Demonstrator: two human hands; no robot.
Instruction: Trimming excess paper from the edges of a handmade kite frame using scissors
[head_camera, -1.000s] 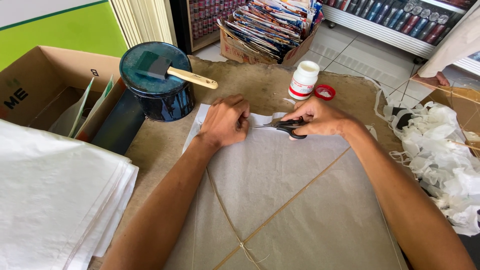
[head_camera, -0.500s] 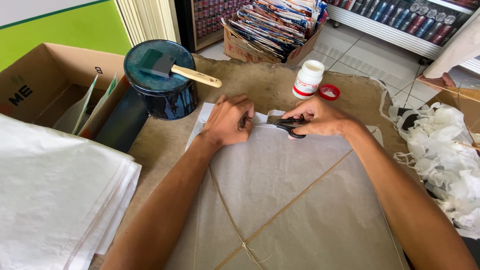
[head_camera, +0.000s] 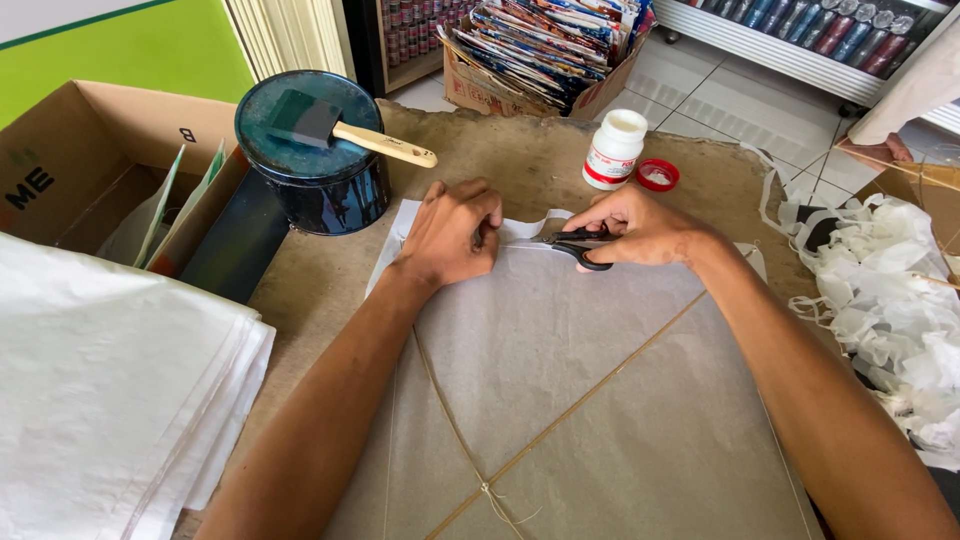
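Head camera looking down: our right hand grips black-handled scissors, fingers through the loops, blades pointing left along the far edge of a thin grey paper sheet. Our left hand is clenched on that same edge, pinching the paper just ahead of the blades. A thin white strip curls up beyond the cut line. The sheet lies flat over crossed thin sticks, tied with string near the table's near edge. We judge that the trimming of the paper's far margin is under way; the next snip calls for the left hand to keep the edge taut while the blades advance toward it. Beyond the hands stand a white glue bottle with its red cap beside it, and at the far left corner a dark tin bearing a foam brush. White scraps pile along the right edge.
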